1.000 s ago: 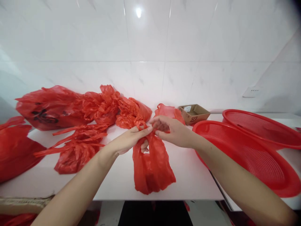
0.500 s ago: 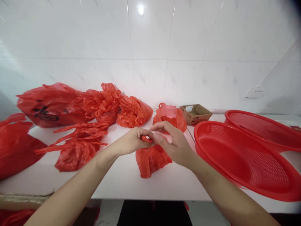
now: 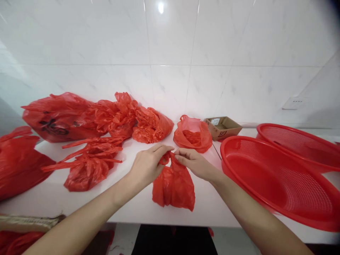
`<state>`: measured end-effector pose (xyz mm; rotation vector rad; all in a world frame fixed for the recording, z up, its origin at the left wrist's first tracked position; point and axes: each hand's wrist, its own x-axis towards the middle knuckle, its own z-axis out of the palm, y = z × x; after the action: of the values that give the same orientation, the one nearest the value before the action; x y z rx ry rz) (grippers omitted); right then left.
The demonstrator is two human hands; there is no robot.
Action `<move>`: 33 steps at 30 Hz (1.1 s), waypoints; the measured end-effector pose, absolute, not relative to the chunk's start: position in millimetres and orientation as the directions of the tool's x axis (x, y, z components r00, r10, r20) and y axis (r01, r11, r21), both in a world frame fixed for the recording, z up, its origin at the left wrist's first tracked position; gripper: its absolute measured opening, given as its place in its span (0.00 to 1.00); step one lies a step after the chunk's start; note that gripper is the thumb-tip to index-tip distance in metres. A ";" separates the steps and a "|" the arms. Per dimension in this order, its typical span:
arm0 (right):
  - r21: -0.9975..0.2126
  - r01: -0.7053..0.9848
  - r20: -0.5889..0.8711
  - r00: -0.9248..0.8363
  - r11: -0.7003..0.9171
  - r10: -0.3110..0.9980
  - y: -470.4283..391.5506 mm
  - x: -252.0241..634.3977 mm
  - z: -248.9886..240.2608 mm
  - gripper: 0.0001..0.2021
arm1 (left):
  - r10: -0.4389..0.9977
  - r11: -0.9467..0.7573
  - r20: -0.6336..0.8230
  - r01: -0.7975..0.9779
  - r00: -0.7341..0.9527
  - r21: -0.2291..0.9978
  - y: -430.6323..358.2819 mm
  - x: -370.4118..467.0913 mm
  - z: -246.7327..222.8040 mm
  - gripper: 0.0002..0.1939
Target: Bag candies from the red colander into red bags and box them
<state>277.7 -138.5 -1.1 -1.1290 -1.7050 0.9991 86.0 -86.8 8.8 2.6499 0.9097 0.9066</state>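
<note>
A small red plastic bag (image 3: pixel 174 187) hangs or stands in front of me, its top gathered and twisted between both hands. My left hand (image 3: pixel 151 161) is closed on one side of the bag's top, where a loop of plastic shows by the fingers. On the other side, the fingers of my right hand (image 3: pixel 193 161) pinch the top too. What the bag contains is hidden. Just behind my hands sits an open red plastic bag (image 3: pixel 183 141) with crumpled red material inside.
Two red plastic baskets (image 3: pixel 225 166) stand at the right. Beside them is a small cardboard box (image 3: pixel 224 129). Several red bags line the back left, among them a large one with black print (image 3: pixel 57 118). Tied red bags (image 3: pixel 89 173) lie left of my arm on the white table (image 3: pixel 138 212).
My right hand has gone from loosely spread fingers to a pinch on the bag's top. The bag's neck is now pulled up and its body hangs fuller below.
</note>
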 end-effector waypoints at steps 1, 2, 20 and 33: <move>-0.868 0.370 0.277 -0.195 0.332 0.941 -138.8 278.2 -2.6 0.12 | 0.638 -0.768 0.449 0.480 0.626 0.423 -86.6 84.6 9.1 0.23; -0.785 0.481 0.360 -0.160 0.391 0.919 -139.1 278.9 -5.3 0.11 | 0.664 -0.736 0.403 0.456 0.630 0.500 -86.6 82.9 9.2 0.20; -0.591 0.804 0.283 0.282 -0.065 0.917 -82.7 327.4 -86.7 0.14 | 0.956 -0.219 0.170 0.195 0.240 0.956 -2.8 86.9 -60.3 0.28; -0.669 0.703 0.193 0.479 -0.242 0.856 -47.3 285.3 -151.3 0.15 | 0.956 -0.268 0.283 0.612 0.075 0.744 21.0 133.8 -129.2 0.20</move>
<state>285.3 -47.3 -151.3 -2.0121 -1.2870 0.2749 133.8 21.0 -129.2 1.9257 1.5495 1.0576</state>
